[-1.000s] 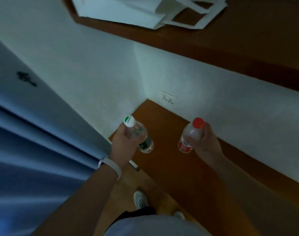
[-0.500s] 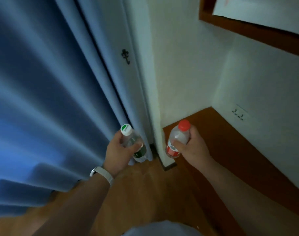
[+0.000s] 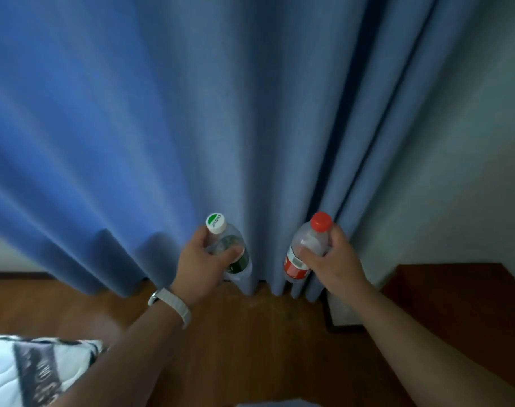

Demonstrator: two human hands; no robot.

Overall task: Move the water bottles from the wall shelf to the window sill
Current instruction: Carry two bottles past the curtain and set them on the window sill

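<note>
Plastic, thin and clear, made up the green-capped bottle (image 3: 232, 239) and the red-capped bottle (image 3: 309, 237): two in all, light-looking, easily squashed, probably a little slick, best taken round the shoulder below the cap. The left hand (image 3: 199, 262) was curled round the first and the right hand (image 3: 331, 262) round the second, low at mid-frame before one blue curtain (image 3: 191, 113); no window sill showed.
</note>
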